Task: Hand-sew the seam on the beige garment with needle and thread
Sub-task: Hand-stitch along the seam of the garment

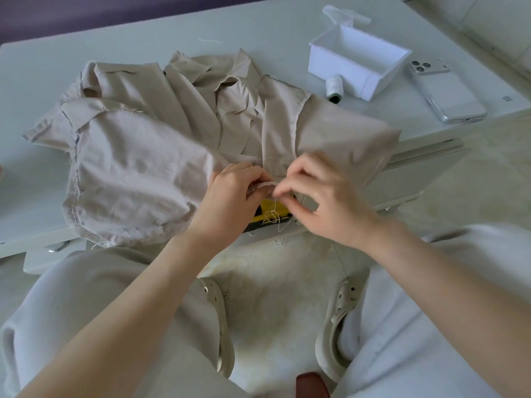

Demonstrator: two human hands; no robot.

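The beige garment [149, 156] lies crumpled across the white table [43, 67], its near edge hanging over the front. My left hand [230, 196] pinches a folded edge of the garment at the table's front. My right hand [319, 193] is just to its right, thumb and forefinger closed at that same edge where the pale thread [273, 215] comes out. The thread dangles below in a loose tangle. The needle is too small to make out between the fingers.
A white thread spool [334, 87] lies beside an open white plastic box [359, 61] at the back right. A phone [446, 90] rests face down further right. A yellow and black object [267, 216] shows under my hands. My knees and shoes are below the table edge.
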